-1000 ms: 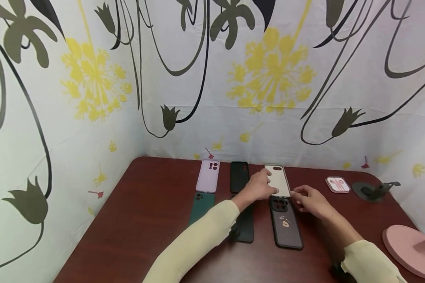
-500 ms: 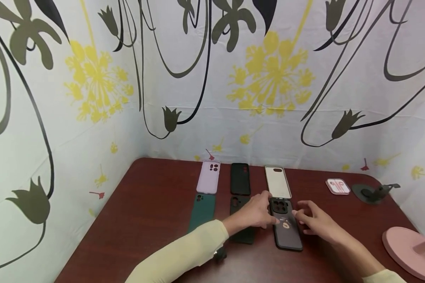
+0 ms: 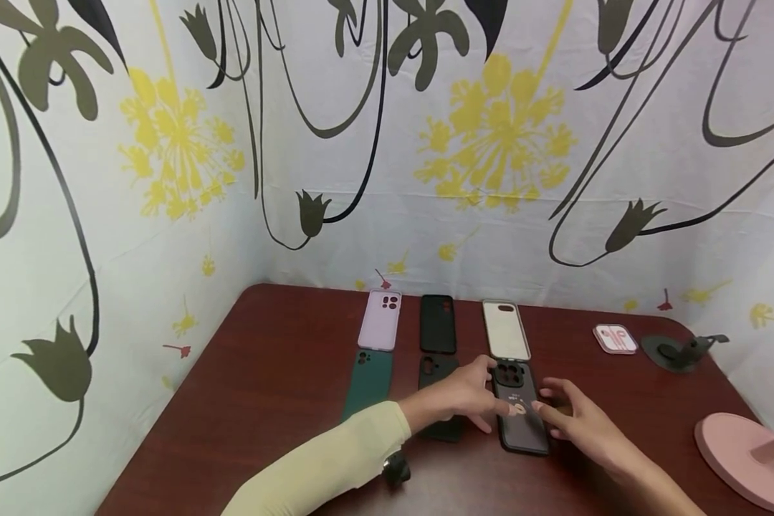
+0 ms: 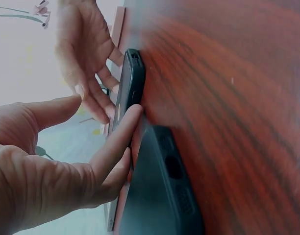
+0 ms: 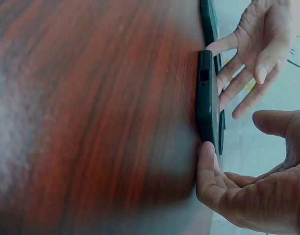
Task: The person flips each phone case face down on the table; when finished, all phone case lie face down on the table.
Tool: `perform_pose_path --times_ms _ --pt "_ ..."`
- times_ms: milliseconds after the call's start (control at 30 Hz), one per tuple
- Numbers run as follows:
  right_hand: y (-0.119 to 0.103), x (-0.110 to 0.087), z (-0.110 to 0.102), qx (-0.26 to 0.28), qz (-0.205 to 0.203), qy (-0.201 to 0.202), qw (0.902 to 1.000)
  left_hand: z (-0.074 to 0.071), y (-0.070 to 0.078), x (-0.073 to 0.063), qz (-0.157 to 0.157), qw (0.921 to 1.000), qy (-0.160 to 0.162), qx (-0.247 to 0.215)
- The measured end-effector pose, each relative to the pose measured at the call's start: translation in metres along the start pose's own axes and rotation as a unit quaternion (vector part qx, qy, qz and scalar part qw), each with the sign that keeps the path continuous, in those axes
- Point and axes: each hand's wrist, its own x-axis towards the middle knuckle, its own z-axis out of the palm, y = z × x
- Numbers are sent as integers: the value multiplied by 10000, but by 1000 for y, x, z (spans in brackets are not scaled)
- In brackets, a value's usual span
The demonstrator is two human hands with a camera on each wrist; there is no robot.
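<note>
A black-framed phone case (image 3: 522, 436) with a dark back and small gold print lies flat at the front right of two rows of cases. My left hand (image 3: 462, 390) is at its left side, fingers extended along the edge and thumb raised over the back. On the opposite side, my right hand (image 3: 580, 421) has its fingers by the right edge, its thumb above the case. Both wrist views show fingertips at the edges of the black case (image 5: 206, 100) and thumbs apart from it. A dark green case (image 4: 157, 191) lies beneath my left hand, partly covered.
Behind stand a cream case (image 3: 506, 331), a black case (image 3: 437, 324) and a lilac case (image 3: 379, 320); a teal case (image 3: 369, 376) is front left. To the right are an earphone box (image 3: 615, 339), a dark round-based holder (image 3: 677, 352) and a pink base (image 3: 742, 459).
Both hands have come away from the cream case towards me, to the sides of the black-framed case. The cases look unmoved in the last half second.
</note>
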Motion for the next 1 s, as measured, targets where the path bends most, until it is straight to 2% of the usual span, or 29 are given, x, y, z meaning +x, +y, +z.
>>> perform_pose_path --times_ms 167,433,567,800,1000 --pt "0 -2 -3 129 -131 -177 9997 1 1 0 21 9999 10 -136" --pt "-2 -3 -8 558 51 -377 9977 2 0 -1 -67 9962 -139 -861" --pt "-4 -3 -8 486 15 -308 9983 4 0 -2 -140 9949 -158 -983" --pt "-3 -5 -7 576 14 -105 9983 11 1 -2 -306 9925 -5 -1181" --pt "-4 -4 -7 784 200 24 9967 13 0 -2 -291 9930 36 -1140"
